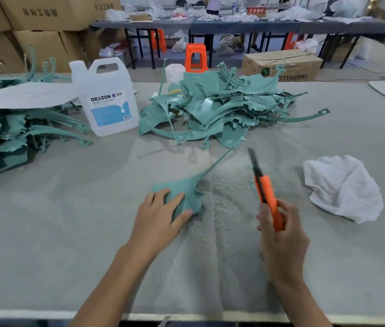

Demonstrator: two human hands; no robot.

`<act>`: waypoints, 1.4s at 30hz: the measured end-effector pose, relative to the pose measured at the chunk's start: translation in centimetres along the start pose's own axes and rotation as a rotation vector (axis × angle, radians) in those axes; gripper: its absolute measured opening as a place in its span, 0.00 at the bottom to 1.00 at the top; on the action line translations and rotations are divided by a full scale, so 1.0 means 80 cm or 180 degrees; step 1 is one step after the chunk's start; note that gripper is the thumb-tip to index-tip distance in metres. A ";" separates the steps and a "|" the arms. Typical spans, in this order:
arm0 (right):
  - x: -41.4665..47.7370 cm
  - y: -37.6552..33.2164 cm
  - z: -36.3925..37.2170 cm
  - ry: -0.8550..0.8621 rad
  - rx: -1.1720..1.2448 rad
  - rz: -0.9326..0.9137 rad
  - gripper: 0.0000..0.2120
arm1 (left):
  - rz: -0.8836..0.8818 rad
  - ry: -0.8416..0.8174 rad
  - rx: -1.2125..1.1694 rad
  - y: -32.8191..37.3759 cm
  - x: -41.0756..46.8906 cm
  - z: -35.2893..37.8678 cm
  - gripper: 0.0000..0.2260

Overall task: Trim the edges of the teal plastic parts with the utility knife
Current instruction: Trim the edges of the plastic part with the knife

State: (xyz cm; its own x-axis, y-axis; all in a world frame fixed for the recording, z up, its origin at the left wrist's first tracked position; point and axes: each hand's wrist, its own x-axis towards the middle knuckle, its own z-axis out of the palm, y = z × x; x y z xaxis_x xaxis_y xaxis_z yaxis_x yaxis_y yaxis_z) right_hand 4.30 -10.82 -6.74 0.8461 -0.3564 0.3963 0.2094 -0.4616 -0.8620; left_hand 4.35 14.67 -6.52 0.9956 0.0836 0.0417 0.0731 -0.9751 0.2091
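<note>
- Part of teal plastic (pixel 186 192) is held flat on the grey table (pixel 69 220), near the front middle; it is a thin fan-shaped sheet with a ragged right edge and 1 long narrow arm which runs up and to the right.
- Left hand (pixel 161 215) is closed on its near edge, fingers and thumb curled round it.
- Right hand (pixel 281 232) is clenched on the orange utility knife (pixel 265 192); the dark blade is pushed out and is kept apart from the part.
- Pale shavings (pixel 231 192) are scattered between the 2 hands.
- More teal parts are heaped in a pile (pixel 222 107) behind, and in a stack (pixel 21 128) at the left.
- White jug (pixel 106 100) labelled DEXCON is placed upright between them; its content cannot be told.
- Cardboard box (pixel 283 64) beyond the table is closed.
</note>
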 end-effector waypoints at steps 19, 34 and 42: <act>-0.001 0.001 0.010 -0.0731 -0.1578 -0.0708 0.06 | 0.0043 -0.0436 -0.0219 -0.024 0.048 0.021 0.40; 0.000 -0.003 0.009 -0.0909 -0.1306 -0.0832 0.05 | 0.0091 -0.0366 -0.0189 -0.030 0.050 0.028 0.41; -0.001 -0.001 0.010 -0.0961 -0.1312 -0.0743 0.06 | 0.0092 -0.0335 -0.0226 -0.029 0.049 0.026 0.40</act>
State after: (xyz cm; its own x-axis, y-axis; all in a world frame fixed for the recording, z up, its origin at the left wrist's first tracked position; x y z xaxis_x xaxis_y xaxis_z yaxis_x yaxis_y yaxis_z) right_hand 4.59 -10.09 -6.94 0.9157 0.0137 0.4016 0.2503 -0.8013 -0.5434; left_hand 8.17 16.84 -8.86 0.9981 0.0300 -0.0533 0.0436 -0.9595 0.2783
